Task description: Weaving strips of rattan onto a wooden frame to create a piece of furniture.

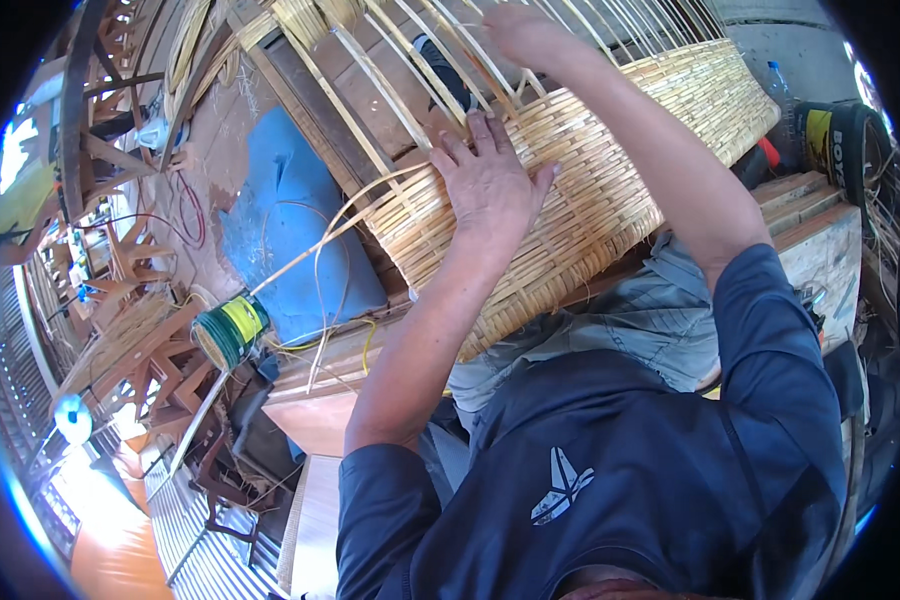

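Observation:
A pale woven rattan panel [610,170] lies slanted across my lap, with bare upright stakes [375,85] running out of its far edge. My left hand [490,180] rests flat on the weave near its left end, fingers spread toward the far edge. My right hand [525,38] is at the far side above the stakes, its fingers curled closed; what they hold, if anything, is hidden. Long loose rattan strands [315,247] curve out from the panel's left end, beside my left hand.
Left of the panel lie a blue cushion [280,190] and a green can with a yellow label [232,328]. Wooden frame pieces [135,265] crowd the far left. A wooden bench [315,408] is underneath; a dark tub [838,150] and plastic bottle [777,85] stand at right.

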`<state>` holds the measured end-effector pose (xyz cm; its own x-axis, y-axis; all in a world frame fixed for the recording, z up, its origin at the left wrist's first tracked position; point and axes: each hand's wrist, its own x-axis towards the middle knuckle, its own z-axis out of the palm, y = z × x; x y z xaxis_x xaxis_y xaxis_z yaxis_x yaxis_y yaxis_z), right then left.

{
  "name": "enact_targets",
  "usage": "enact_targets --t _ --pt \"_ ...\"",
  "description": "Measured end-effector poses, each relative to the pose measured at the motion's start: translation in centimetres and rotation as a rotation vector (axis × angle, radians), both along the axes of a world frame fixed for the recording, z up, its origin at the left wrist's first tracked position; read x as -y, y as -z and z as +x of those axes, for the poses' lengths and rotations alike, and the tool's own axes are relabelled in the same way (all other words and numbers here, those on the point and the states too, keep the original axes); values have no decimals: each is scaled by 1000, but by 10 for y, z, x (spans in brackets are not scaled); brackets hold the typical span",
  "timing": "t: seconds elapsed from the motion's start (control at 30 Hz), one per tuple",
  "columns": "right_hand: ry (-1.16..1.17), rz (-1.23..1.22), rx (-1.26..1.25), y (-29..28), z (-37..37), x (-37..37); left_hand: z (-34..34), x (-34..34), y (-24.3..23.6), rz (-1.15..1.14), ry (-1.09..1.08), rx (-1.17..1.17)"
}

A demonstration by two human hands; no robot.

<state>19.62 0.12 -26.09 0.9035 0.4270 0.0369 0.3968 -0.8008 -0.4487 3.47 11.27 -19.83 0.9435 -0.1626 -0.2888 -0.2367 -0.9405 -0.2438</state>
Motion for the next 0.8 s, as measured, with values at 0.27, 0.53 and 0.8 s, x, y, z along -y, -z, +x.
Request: enact_targets --t 0.27,0.53,0.8 --pt "224 866 -659 -53 -54 61 10 -18 2 -344 -32 181" --pt "-27 921 -418 -26 -64 54 23 -11 7 -281 -15 145" --pt "72 1327 -430 -20 -90 64 14 -23 12 -411 65 156"
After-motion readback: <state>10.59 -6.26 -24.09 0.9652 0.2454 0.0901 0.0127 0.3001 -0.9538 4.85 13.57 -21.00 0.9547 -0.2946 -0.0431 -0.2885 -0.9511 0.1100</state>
